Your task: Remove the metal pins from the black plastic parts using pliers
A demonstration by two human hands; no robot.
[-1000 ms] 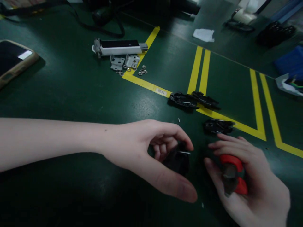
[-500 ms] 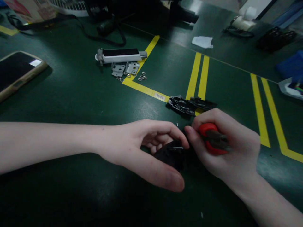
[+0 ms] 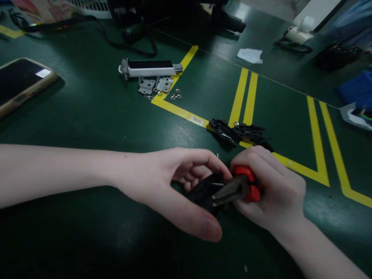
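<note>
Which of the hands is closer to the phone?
Left. The left hand is right of the phone and lower in the picture; the right hand, gripping red-handled pliers, is even farther right.

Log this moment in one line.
left hand: holds black part; right hand: holds red-handled pliers, nose at black part, contact unclear; table: phone, brackets

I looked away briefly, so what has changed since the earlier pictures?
The right hand brought the pliers leftward, tips now at the black part in the left hand. The black pieces beyond shifted slightly. The left hand's grip and the phone stayed unchanged.
</note>
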